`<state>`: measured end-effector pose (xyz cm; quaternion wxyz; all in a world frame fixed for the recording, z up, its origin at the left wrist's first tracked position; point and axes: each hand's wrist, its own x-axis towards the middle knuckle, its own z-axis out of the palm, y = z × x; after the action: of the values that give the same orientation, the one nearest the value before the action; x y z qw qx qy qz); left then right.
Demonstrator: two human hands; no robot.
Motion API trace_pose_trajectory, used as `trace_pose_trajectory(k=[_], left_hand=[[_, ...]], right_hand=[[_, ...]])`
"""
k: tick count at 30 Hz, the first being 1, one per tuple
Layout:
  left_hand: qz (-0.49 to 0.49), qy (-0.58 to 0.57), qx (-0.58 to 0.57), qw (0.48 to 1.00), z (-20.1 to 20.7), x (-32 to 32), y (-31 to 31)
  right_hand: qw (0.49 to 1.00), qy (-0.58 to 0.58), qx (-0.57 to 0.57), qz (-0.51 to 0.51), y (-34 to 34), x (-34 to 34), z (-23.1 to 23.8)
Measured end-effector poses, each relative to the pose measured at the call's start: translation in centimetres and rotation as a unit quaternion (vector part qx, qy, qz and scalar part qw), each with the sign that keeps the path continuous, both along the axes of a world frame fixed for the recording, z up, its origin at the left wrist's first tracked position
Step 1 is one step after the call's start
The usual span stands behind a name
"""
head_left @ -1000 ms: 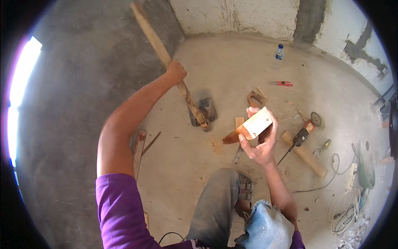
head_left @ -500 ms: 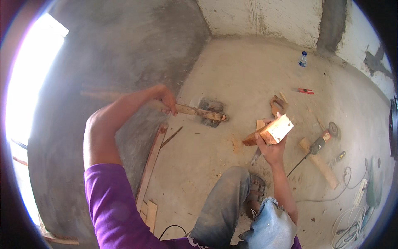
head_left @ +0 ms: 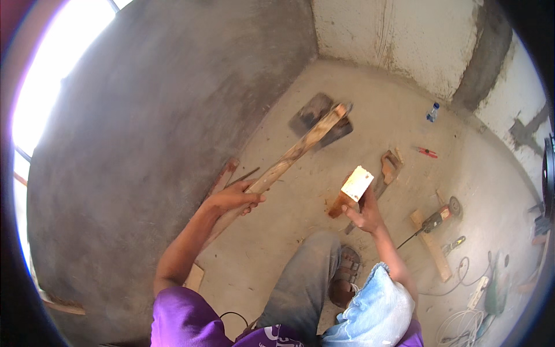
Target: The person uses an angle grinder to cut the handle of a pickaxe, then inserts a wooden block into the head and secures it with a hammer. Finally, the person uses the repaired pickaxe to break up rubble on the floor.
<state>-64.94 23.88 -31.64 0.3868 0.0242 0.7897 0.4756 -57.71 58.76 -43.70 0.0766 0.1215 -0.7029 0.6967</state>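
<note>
My left hand (head_left: pixel 234 198) is closed around the long wooden handle (head_left: pixel 300 149) of a hoe, partway along it. The handle slants up and away to the right. At its far end the dark, flat hoe blade (head_left: pixel 337 133) is slightly blurred. My right hand (head_left: pixel 365 215) grips a short, thick block of wood (head_left: pixel 357 182) in front of my knee, its pale cut end facing up. Just beyond that hand lies a handsaw (head_left: pixel 391 166) with a wooden grip, its blade partly hidden behind the block and hand.
On the floor to the right are an angle grinder (head_left: pixel 435 221) against a wooden board (head_left: pixel 437 257), a screwdriver-like tool (head_left: pixel 455 244) and a power strip (head_left: pixel 477 292) with coiled cables. Farther off are a red-handled tool (head_left: pixel 428 152) and a bottle (head_left: pixel 432 113). A grey wall (head_left: pixel 144 144) rises left.
The hoe has swung from nearly level to a diagonal, its head now farther away. My left hand has come nearer. The block in my right hand has turned more upright and shifted slightly left.
</note>
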Motion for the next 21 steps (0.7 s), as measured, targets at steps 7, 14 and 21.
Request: trace_pose_trajectory(k=[7, 14, 21], left_hand=[[0.069, 0.09, 0.098, 0.989, 2.1, 2.7, 6.1], [0.038, 0.082, 0.209, 0.974, 3.7, 4.1, 6.5], [0.026, 0.132, 0.219, 0.966, 3.1, 4.3, 7.6]], right_hand=[[0.984, -0.066, 0.155, 0.059, -0.1, -0.1, 4.4], [0.96, -0.055, 0.256, 0.097, -1.3, 1.8, 9.3], [0.964, -0.06, 0.255, 0.055, -2.5, -0.4, 9.6]])
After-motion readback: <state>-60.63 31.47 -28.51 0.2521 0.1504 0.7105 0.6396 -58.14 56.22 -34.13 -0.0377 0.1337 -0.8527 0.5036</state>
